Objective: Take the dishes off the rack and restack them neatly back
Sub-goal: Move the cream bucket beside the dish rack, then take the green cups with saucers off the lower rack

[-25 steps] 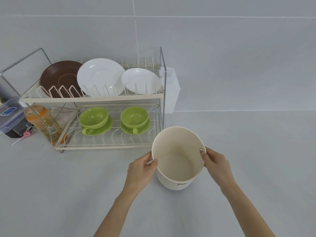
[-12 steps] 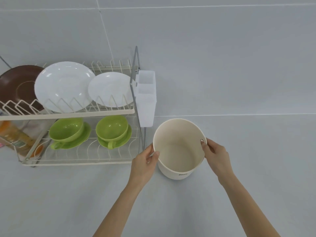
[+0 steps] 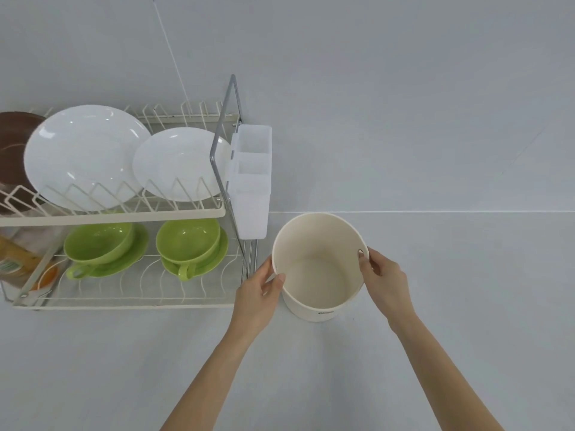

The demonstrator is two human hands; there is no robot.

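Observation:
A cream round tub [image 3: 317, 269] stands empty on the grey counter, just right of the two-tier wire rack [image 3: 124, 213]. My left hand [image 3: 259, 290] grips its left rim, thumb inside. My right hand [image 3: 384, 279] grips the right rim the same way. On the rack's top tier stand a brown plate [image 3: 12, 150], a large white plate [image 3: 84, 154] and a smaller white plate [image 3: 177, 163]. Below sit two green cups on green saucers, the left cup [image 3: 99, 244] and the right cup [image 3: 189, 241].
A white plastic cutlery holder [image 3: 252, 181] hangs on the rack's right end, close to the tub. An orange bottle [image 3: 18, 259] lies behind the rack at the left edge. Grey counter spreads to the right and front; a grey wall stands behind.
The tub in both hands has come closer to the rack's right end and the wall. My view has swung right, so the rack sits further left in the frame.

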